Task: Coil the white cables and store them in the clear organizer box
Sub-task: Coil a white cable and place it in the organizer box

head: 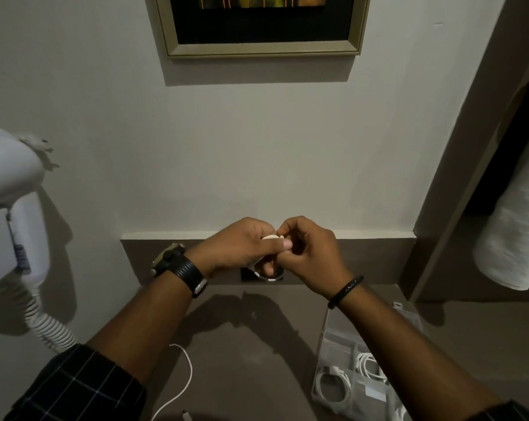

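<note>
Nearest you, on the brown counter (251, 354), the clear organizer box (333, 338) sat open under your right forearm. Coiled white cables (330, 387) already lay in its compartments. Left of the box, a loose white cable (186, 378) curved across the counter, and its plug (186, 416) lay at the bottom edge of the view. Your left sleeve (81, 387) was dark with a thin light check.

Beyond the box, above the counter's back edge, your two hands met. Your left hand (242, 247) was closed around a small white coil of cable (271, 237), thumb pressed over it. Your right hand (309, 253) had its fingers curled shut, pinching at the same coil. A dark watch (178, 262) circled your left wrist and a black band (345, 291) your right.

Farther than the box, a white hair dryer (11, 205) hung on the wall at the left, and a framed picture (261, 24) hung above your hands.
</note>
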The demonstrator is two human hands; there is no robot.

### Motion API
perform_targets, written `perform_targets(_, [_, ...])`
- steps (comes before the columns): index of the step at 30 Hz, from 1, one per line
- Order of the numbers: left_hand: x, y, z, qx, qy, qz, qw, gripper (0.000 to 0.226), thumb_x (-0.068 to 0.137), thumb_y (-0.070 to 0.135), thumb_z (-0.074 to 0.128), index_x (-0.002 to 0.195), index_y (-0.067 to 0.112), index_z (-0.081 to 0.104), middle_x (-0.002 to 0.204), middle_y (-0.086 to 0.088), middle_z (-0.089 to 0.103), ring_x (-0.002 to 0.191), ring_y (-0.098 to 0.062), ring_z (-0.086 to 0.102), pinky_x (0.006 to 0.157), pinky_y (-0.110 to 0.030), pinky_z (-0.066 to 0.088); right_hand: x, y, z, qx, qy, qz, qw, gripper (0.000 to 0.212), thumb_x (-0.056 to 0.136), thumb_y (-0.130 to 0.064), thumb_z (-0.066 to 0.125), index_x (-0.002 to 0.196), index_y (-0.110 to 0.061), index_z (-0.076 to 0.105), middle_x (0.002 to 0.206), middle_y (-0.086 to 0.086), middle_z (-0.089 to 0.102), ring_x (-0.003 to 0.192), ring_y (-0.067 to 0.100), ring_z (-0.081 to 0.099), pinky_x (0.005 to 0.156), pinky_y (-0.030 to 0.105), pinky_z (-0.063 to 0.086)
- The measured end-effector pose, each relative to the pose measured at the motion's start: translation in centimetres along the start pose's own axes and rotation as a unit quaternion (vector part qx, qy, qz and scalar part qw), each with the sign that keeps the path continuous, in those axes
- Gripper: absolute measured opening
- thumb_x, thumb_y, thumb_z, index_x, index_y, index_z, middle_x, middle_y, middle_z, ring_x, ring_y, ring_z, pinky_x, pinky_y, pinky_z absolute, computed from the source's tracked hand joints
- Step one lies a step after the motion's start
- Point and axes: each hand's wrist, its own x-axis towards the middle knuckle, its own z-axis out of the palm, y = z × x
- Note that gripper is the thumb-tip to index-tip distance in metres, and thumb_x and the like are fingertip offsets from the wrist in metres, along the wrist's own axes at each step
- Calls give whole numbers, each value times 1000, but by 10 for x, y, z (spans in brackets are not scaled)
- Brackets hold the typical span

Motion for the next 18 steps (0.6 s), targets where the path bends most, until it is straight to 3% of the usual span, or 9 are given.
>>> perform_targets(5, [2, -4, 24, 200, 206, 144, 947, 25, 85, 41, 63, 73, 18, 65, 62, 3, 67, 57, -6, 61, 54, -20, 47, 2, 7, -10, -79, 38, -34, 996, 8, 73, -17, 66, 78, -17, 60, 55, -12, 52, 56, 1, 50, 49, 7, 38])
perform_targets(8, [6, -6, 34, 271, 264, 225, 898, 26, 88, 34, 61, 77, 11, 66, 67, -4, 66, 62, -16, 58, 57, -31, 46, -1, 10, -15, -68, 30, -17, 997, 4, 75, -23, 63, 75, -20, 60, 56, -8, 55, 54, 4, 49, 49, 10, 39])
perform_targets(10, [8, -8, 41, 223, 282, 238, 903, 24, 88, 31, 62, 75, 10, 66, 65, -5, 66, 59, -17, 59, 56, -32, 46, -3, 13, -18, 5, 21, 30, 999, 4, 76, -22, 62, 75, -18, 62, 62, 9, 62, 55, 8, 50, 52, 19, 43])
perform_targets(12, [12, -10, 52, 106, 277, 186, 937, 26, 87, 34, 63, 71, 13, 64, 56, 1, 62, 50, -12, 56, 51, -26, 44, -5, 18, -23, 98, 15, 76, 992, 5, 79, -12, 60, 76, -11, 63, 67, 21, 61, 58, 19, 51, 54, 31, 45])
perform_targets(14, [18, -11, 60, -22, 243, 96, 965, 32, 86, 39, 62, 68, 12, 61, 46, 7, 55, 42, -9, 50, 47, -24, 42, -11, 26, -27, 145, 14, 107, 983, 3, 81, -5, 60, 79, -3, 63, 68, 20, 60, 57, 19, 52, 55, 32, 45])
perform_targets(16, [23, -14, 66, -122, 205, 34, 971, 34, 85, 41, 63, 69, 11, 60, 44, 9, 53, 41, -8, 47, 48, -24, 41, -17, 33, -29, 146, 12, 117, 982, 2, 82, -3, 60, 81, -1, 62, 72, 25, 62, 57, 21, 56, 54, 33, 48])
perform_targets(18, [25, -17, 73, -131, 191, 25, 972, 30, 84, 39, 65, 70, 13, 62, 49, 8, 58, 45, -8, 52, 51, -25, 45, -23, 39, -31, 123, 13, 114, 986, 4, 83, -5, 60, 80, -4, 61, 71, 24, 64, 53, 21, 57, 50, 33, 52])
